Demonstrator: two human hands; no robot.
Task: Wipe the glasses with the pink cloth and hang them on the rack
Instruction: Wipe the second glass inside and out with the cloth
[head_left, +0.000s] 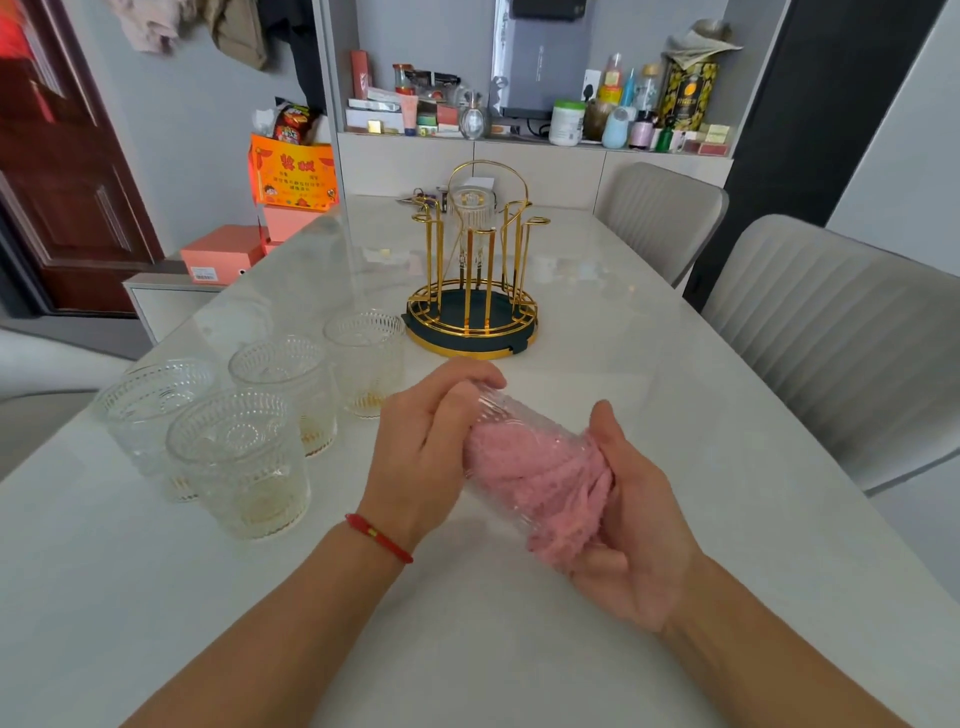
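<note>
My left hand (423, 441) grips a clear patterned glass (506, 415) by its base end, held tilted above the white table (597, 364). The pink cloth (540, 478) is stuffed inside that glass and spills out of its mouth. My right hand (631, 525) holds the cloth at the rim. Several more patterned glasses (244, 452) stand upright on the table to the left. The gold rack (472, 270) stands farther back in the middle, with one glass (471, 208) hung upside down on a rear post.
Two grey chairs (831, 343) line the table's right side. Pink and orange boxes (223, 252) sit on a low cabinet at the far left. A cluttered shelf (540, 111) fills the back wall.
</note>
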